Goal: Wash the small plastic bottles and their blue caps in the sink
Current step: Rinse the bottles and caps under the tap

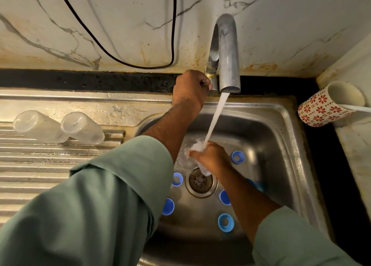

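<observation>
Under the running curved steel tap (225, 52), your right hand (212, 157) grips a small clear plastic bottle (202, 170) for rinsing, while your left hand (190, 91) clasps the tap handle to regulate flow.

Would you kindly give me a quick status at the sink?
Left hand grips tap handle. Right hand holds bottle under water stream. Blue caps loose in basin. Nothing blocking.

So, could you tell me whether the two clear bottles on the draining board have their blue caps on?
No, both clear bottles stand capless on the draining board, while blue caps lie in the sink.
</observation>
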The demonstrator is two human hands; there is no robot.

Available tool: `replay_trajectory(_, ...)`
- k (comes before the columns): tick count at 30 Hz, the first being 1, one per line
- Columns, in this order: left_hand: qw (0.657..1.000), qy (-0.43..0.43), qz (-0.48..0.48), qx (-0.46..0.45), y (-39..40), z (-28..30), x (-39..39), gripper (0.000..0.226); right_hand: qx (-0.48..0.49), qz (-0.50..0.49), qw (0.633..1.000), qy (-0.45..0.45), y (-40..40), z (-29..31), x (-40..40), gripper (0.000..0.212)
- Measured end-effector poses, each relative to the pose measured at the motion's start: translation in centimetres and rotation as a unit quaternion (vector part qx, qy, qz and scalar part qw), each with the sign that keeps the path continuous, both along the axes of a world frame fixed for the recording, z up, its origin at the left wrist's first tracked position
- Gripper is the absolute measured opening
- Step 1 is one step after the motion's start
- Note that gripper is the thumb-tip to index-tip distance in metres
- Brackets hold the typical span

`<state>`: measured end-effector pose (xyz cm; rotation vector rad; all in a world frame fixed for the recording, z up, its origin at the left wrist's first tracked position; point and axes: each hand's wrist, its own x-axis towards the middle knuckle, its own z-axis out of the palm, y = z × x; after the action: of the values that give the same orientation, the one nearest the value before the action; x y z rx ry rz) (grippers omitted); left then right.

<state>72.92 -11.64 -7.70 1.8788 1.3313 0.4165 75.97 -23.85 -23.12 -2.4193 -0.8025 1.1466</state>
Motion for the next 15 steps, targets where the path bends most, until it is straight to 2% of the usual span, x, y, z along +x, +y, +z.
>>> replay_trajectory(1, 1.000, 0.000, 0.000, 0.002, 0.0, 0.0, 0.0, 0.011, -0.040, 0.122, 0.985, -0.111, 0.0, -0.1, 0.2, 0.070)
replay_trajectory(3, 1.000, -0.002, 0.002, 0.007, 0.0, 0.0, 0.0, 0.018, -0.080, 0.335, 0.902, -0.262, -0.1, -0.1, 0.8, 0.067)
replay_trajectory(6, 1.000, 0.003, 0.001, 0.016, -0.1, 0.1, -0.1, 0.018, -0.094, 0.530, 0.761, -0.361, -0.4, 0.6, 1.6, 0.045)
replay_trajectory(8, 1.000, 0.004, 0.002, 0.021, -0.1, 0.1, -0.1, 0.017, -0.090, 0.589, 0.714, -0.368, -0.3, 1.1, 2.1, 0.041)
replay_trajectory(9, 1.000, 0.006, 0.002, 0.024, -0.1, 0.0, -0.1, 0.017, -0.069, 0.600, 0.715, -0.351, -0.2, 1.2, 2.4, 0.041)
replay_trajectory(10, 1.000, 0.008, 0.001, 0.026, 0.0, 0.0, 0.0, 0.018, -0.033, 0.593, 0.735, -0.326, -0.2, 1.1, 2.8, 0.043)
replay_trajectory(11, 1.000, 0.010, -0.001, 0.027, 0.0, -0.1, 0.0, 0.018, 0.016, 0.559, 0.776, -0.292, -0.5, 0.8, 3.2, 0.047)
replay_trajectory(13, 1.000, 0.009, -0.004, 0.028, 0.1, -0.1, -0.1, 0.018, 0.136, 0.400, 0.891, -0.163, -1.6, -0.2, 3.4, 0.056)
replay_trajectory(14, 0.999, 0.010, -0.006, 0.030, 0.1, -0.1, -0.1, 0.018, 0.197, 0.295, 0.932, -0.067, -2.3, -0.6, 3.1, 0.057)
replay_trajectory(15, 0.999, 0.012, -0.007, 0.031, 0.1, -0.1, -0.1, 0.017, 0.242, 0.190, 0.951, 0.026, -3.0, -0.9, 2.5, 0.055)
